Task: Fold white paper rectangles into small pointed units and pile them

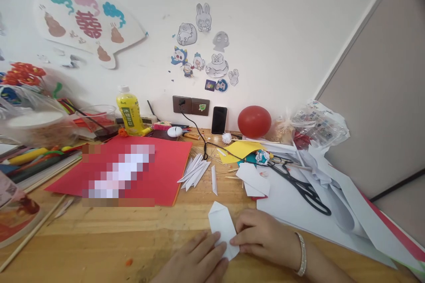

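Observation:
A small folded piece of white paper [222,221] with angled ends lies on the wooden table in front of me. My left hand [202,256] rests on its lower left part, fingers stretched out and pressing it down. On the right edge, my right hand [257,234] has its fingers curled together and pinches the paper near the lower corner. A silver bracelet [301,254] is on my right wrist. Beyond the paper sit a pile of folded white paper strips [195,171], one separate strip [214,180] and another folded white paper piece [254,179].
Red paper [169,163] covers the left side. Black-handled scissors [303,188] lie on white sheets [282,203] at right. Along the wall stand a yellow drink bottle [129,110], a phone [219,120] and a red balloon [254,122]. A black cable [195,128] trails across the table.

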Available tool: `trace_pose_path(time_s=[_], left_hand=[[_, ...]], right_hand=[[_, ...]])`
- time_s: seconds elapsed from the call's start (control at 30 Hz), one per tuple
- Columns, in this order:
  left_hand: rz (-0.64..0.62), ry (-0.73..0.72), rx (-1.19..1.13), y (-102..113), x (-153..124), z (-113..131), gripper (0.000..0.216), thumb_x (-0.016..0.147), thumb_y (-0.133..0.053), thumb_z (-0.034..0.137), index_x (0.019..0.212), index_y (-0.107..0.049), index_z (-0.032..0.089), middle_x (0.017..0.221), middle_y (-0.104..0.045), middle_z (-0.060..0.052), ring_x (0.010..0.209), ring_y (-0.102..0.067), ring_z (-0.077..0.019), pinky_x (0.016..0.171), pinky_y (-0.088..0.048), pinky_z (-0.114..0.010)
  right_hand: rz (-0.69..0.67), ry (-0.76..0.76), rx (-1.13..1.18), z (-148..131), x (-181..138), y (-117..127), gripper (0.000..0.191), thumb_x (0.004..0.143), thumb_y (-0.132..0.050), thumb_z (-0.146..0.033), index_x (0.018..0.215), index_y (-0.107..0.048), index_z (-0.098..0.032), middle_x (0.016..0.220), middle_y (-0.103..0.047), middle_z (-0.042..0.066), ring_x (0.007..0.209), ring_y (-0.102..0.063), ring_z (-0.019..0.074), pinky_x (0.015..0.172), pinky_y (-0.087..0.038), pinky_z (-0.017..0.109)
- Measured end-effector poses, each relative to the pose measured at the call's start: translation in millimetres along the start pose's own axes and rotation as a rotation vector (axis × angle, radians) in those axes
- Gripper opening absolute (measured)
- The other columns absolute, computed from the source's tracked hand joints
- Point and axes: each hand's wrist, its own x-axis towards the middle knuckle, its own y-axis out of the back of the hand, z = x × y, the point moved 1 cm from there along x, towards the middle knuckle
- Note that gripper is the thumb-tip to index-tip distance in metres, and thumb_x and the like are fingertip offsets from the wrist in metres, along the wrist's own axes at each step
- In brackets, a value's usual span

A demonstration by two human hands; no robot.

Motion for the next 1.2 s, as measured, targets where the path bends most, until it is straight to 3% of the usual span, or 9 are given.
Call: trace_pose_path(time_s=[0.2,0.37,0.53,0.77,1.03,1.2], left_hand=[[-0.059,0.029,-0.026,-4,1,1,0.021,0.1,-0.047,0.023,0.115,-0.062,0.019,0.118,-0.067,-0.002,0.108,-0.061,-0.0197,0.099,-0.042,-0.031],[-0.074,0.067,-0.061,-2,2,5,0.024,0.101,-0.043,0.022,0.117,-0.061,0.018,0.119,-0.067,-0.001,0.108,-0.062,-0.0217,0.096,-0.045,-0.032],[-0.111,0.099,-0.079,-4,1,7,0.028,0.101,-0.043,0.021,0.125,-0.056,0.015,0.122,-0.066,-0.002,0.11,-0.06,-0.0228,0.097,-0.045,-0.034],[-0.176,0.113,-0.119,-8,1,7,0.034,0.099,-0.046,0.026,0.13,-0.053,0.015,0.123,-0.064,-0.005,0.115,-0.057,-0.0263,0.099,-0.044,-0.038],[-0.195,0.133,-0.143,-1,4,8,0.036,0.098,-0.049,0.033,0.129,-0.053,0.015,0.124,-0.063,-0.007,0.117,-0.055,-0.0255,0.1,-0.041,-0.038],[-0.126,0.085,-0.099,-19,-4,10,0.035,0.098,-0.048,0.032,0.128,-0.055,0.015,0.129,-0.06,-0.007,0.116,-0.054,-0.0254,0.1,-0.039,-0.038]], right_hand=[[-0.052,-0.151,0.155,11,-2,-7,0.033,0.096,-0.053,-0.043,0.088,-0.075,-0.02,0.083,-0.064,0.005,0.078,-0.059,0.0157,0.071,-0.045,0.027],[-0.004,-0.385,0.291,4,7,-8,0.009,0.079,-0.076,-0.024,0.074,-0.071,-0.018,0.081,-0.062,0.001,0.074,-0.058,0.0146,0.067,-0.045,0.024],[0.004,-0.532,0.294,-2,13,-10,0.015,0.07,-0.079,-0.011,0.068,-0.065,-0.018,0.078,-0.059,-0.002,0.073,-0.055,0.0142,0.068,-0.043,0.024],[-0.013,-0.584,0.266,-9,19,-8,0.021,0.066,-0.078,-0.001,0.067,-0.064,-0.017,0.078,-0.057,-0.002,0.077,-0.054,0.0152,0.072,-0.04,0.024],[-0.049,-0.621,0.224,-11,19,-8,0.019,0.069,-0.079,-0.006,0.068,-0.064,-0.018,0.079,-0.058,-0.003,0.082,-0.055,0.0163,0.077,-0.038,0.027],[-0.008,-0.663,0.204,-7,19,-8,0.023,0.066,-0.079,-0.004,0.069,-0.062,-0.019,0.08,-0.058,-0.003,0.082,-0.055,0.0166,0.078,-0.038,0.028]])
